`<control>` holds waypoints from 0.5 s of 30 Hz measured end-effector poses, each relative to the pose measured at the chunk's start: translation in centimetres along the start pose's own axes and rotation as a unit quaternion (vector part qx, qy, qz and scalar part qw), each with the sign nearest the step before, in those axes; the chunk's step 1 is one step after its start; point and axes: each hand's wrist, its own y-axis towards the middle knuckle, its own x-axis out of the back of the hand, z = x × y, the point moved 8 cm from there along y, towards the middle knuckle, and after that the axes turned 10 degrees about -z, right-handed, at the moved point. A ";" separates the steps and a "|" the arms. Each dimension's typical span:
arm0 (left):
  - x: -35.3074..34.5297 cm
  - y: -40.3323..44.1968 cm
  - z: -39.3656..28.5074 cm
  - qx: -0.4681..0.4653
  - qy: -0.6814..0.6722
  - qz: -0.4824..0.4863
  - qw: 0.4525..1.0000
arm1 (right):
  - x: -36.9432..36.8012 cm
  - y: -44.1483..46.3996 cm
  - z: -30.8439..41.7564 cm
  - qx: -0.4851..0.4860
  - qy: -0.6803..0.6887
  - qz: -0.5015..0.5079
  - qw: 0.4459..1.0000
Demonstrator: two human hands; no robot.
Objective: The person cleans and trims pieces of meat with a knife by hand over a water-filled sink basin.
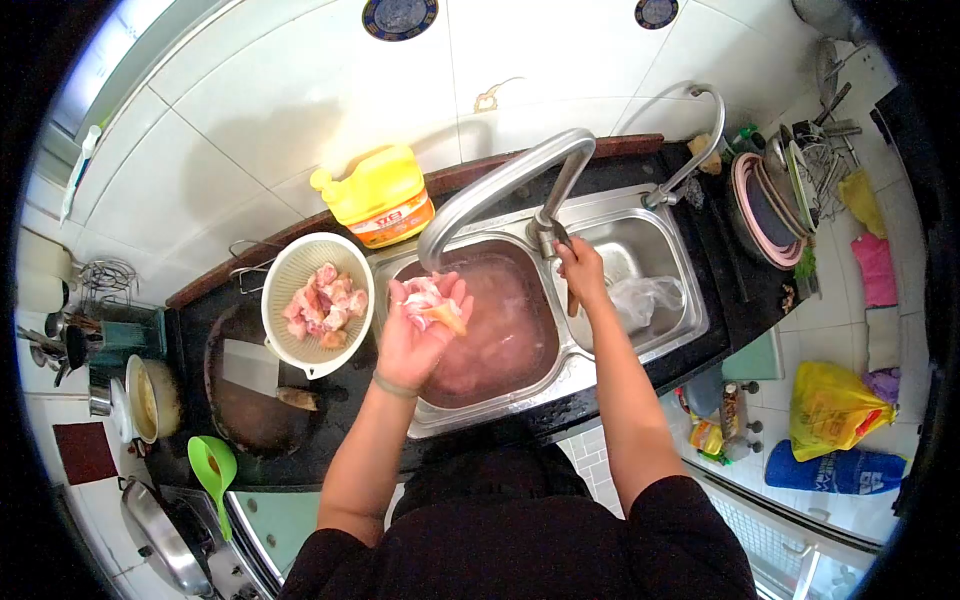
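In my left hand [415, 345], palm up with curled fingers, lies a piece of raw meat [432, 305] with pale skin and a yellowish end. That hand is just below the spout of the curved faucet [480, 195], over the left sink basin's edge. Reddish, cloudy water [490, 335] fills this basin and hides most of what is in it. My right hand [582, 272] is closed around what looks like a knife [573, 303], mostly covered by the fingers, beside the faucet base. A white colander [318, 247] with several raw meat pieces [325, 305] stands left of the sink.
A yellow detergent jug [378, 197] stands behind the sink. The right basin [622, 240] holds a clear plastic bag [645, 300]. Left of the colander are a round dark board [240, 415] and a green ladle [212, 465]. Stacked bowls [765, 210] stand at the far right.
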 end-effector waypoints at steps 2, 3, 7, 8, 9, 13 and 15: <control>-0.3 -0.6 0.4 -0.025 0.055 -0.035 0.998 | -1.1 0.5 0.2 0.067 -0.084 0.051 0.993; -0.3 -0.7 0.5 -0.026 0.058 -0.034 0.997 | -1.1 0.0 0.6 0.067 -0.082 0.049 0.993; 0.0 -0.8 0.2 -0.072 0.107 -0.016 0.992 | -1.2 -4.7 4.8 -0.053 0.040 0.063 0.996; 0.0 -0.8 0.2 -0.082 0.119 -0.001 0.989 | -1.8 -6.9 6.6 -0.041 0.066 0.096 0.992; 0.7 -0.4 0.3 -0.084 0.119 0.000 0.989 | -2.0 -10.0 9.3 -0.125 0.087 0.138 0.979; 0.9 -1.0 2.4 -0.091 0.215 0.002 0.972 | -5.1 -15.8 11.4 -0.179 0.231 0.175 0.940; 1.1 -1.9 2.9 -0.091 0.218 -0.018 0.971 | -4.8 -16.2 11.6 -0.184 0.233 0.176 0.938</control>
